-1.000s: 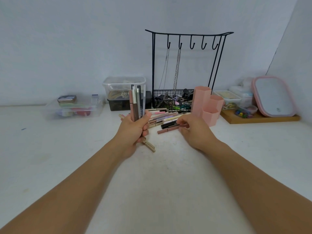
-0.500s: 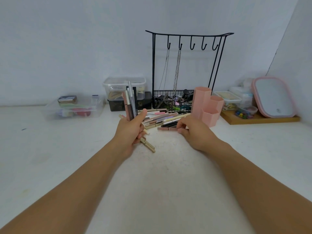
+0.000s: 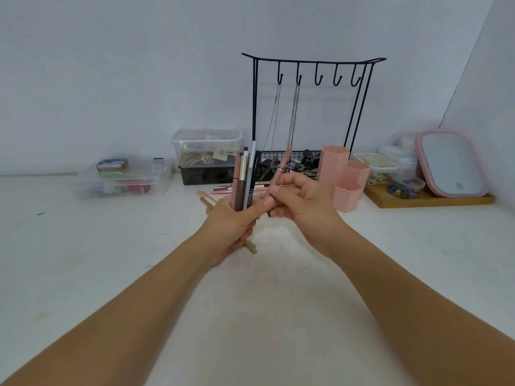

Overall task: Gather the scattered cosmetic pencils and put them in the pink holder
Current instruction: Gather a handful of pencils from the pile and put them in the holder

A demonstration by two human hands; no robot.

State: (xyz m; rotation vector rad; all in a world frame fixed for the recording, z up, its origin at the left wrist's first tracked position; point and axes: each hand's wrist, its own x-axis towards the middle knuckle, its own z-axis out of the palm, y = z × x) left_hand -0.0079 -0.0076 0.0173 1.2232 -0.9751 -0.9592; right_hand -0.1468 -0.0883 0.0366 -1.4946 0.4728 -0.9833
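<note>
My left hand [image 3: 232, 228] grips an upright bundle of several cosmetic pencils [image 3: 245, 179], pink, brown, black and white. My right hand [image 3: 302, 203] pinches one pink pencil [image 3: 280, 169], tilted up and leaning toward the bundle, right beside my left thumb. More pencils [image 3: 220, 190] lie scattered on the white table behind my hands, partly hidden by them. Beige pencils [image 3: 250, 247] show below my left hand. The pink holder [image 3: 344, 181], three hexagonal tubes, stands to the right of my right hand.
A black hook stand [image 3: 309, 107] with chains and a wire basket rises behind the pencils. Clear plastic boxes [image 3: 122, 178] [image 3: 206, 144] sit at the back left. A wooden tray [image 3: 434, 199] with small containers and a pink-rimmed mirror [image 3: 452, 164] stands at the right.
My right hand picked a pink pencil off the table pile and lifted it up toward the bundle. My left hand stayed raised, with the bundle shifting slightly right.
</note>
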